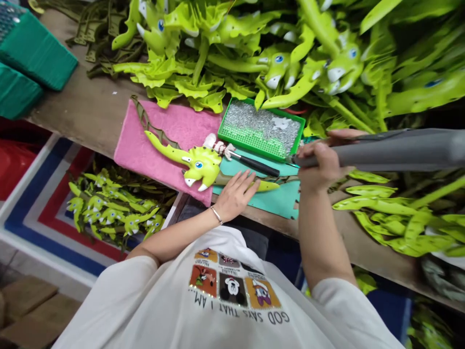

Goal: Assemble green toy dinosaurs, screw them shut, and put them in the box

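A light-green triceratops toy (pixel 198 167) with long curved arms lies across a pink cloth (pixel 163 131) and a teal mat (pixel 271 206). My left hand (pixel 234 196) rests flat on the toy's right arm, fingers stretched out. My right hand (pixel 323 162) is wrapped around a grey electric screwdriver (pixel 395 150), held almost level with its narrow end to the left. That end is beside a green tray (pixel 261 147) of small silver screws. Between toy and tray lies a black-handled tool (pixel 256 164), with white and red wrapping at its far end.
Many green dinosaur parts (pixel 272 63) are heaped along the back. Loose green pieces (pixel 399 213) lie at right. Dark olive strips (pixel 105 36) and teal boxes (pixel 34 53) are at upper left. Below the bench edge, a striped bin (pixel 47 208) holds several dinosaur toys (pixel 112 206).
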A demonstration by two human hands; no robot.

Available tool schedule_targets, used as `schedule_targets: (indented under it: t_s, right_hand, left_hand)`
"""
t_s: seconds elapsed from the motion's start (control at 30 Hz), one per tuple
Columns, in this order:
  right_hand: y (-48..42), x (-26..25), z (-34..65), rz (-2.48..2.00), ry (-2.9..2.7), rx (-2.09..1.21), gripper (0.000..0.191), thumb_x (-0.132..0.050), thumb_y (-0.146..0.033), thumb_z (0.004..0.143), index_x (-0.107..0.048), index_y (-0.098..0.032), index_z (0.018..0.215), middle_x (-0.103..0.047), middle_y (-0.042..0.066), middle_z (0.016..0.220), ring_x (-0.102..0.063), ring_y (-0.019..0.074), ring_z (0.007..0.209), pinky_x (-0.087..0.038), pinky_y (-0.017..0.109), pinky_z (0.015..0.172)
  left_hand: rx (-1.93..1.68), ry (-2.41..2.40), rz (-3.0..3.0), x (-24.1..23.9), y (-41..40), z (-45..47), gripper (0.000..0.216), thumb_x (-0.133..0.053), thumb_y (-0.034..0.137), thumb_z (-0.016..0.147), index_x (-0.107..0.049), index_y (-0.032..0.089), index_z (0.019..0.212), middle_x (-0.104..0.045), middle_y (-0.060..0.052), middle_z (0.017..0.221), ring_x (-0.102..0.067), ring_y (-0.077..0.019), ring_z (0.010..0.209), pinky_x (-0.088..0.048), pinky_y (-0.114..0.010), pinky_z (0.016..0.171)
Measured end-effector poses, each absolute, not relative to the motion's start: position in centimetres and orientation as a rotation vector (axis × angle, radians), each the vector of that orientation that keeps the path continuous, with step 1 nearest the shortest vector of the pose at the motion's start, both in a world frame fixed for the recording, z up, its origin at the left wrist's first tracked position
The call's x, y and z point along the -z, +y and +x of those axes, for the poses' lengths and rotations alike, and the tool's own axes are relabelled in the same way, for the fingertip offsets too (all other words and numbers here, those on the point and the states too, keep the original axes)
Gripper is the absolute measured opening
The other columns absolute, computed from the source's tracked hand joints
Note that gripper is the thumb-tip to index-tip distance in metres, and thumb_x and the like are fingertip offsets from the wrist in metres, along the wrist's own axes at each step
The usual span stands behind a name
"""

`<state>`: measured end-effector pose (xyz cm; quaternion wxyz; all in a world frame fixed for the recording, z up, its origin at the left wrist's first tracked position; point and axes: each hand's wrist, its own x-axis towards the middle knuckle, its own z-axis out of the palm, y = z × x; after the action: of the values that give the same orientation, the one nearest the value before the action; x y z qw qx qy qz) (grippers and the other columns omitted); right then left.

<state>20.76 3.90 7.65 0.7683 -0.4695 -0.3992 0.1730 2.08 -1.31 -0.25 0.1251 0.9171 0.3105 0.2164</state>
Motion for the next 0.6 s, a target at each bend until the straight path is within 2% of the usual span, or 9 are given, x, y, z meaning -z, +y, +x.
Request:
schedule_targets:
  t_s: [0.1,0.27,0.6]
  right_hand:
    - [6.5,-6.5,21.7,-1.070,-0.806,-0.278,0.026,-0.071,-0.042,0.070,-0.056,-0.029,0.087,-0.049,-0.009,0.051,-0.046,0.0141,0.039,-0.040,0.032,0.043]
    - [8.9,-4.0,22.9,-1.143,-0.789,-0.303,0.035,-0.071,-0.045,0.068,-0.051,-0.025,0.089,-0.048,-0.011,0.052,-0.048,0.0114,0.041,-0.041,0.028,0.047]
    - [9.3,-2.5,23.3,-1.269,-0.840,-0.323,0.032,-0.065,-0.049,0.074,-0.046,-0.025,0.080,-0.043,-0.010,0.052,-0.047,0.0100,0.040,-0.042,0.027,0.048]
  left_hand:
    - [-0.694,0.955,2.740,0.7,-1.4,2.4,0.040,-0.046,0.015,0.100,-0.058,0.011,0.138,-0.059,-0.020,0.143,-0.051,-0.0309,0.140,-0.047,-0.053,0.115]
    - [-0.798,0.975,2.802,0.8,-1.6,2.8,0.042,-0.053,0.019,0.098,-0.056,0.010,0.139,-0.058,-0.022,0.143,-0.052,-0.0336,0.140,-0.051,-0.050,0.111]
    - [-0.795,0.969,2.767,1.5,-1.8,2.8,0.048,-0.050,0.010,0.096,-0.051,0.010,0.144,-0.053,-0.022,0.149,-0.039,-0.0331,0.148,-0.045,-0.052,0.117]
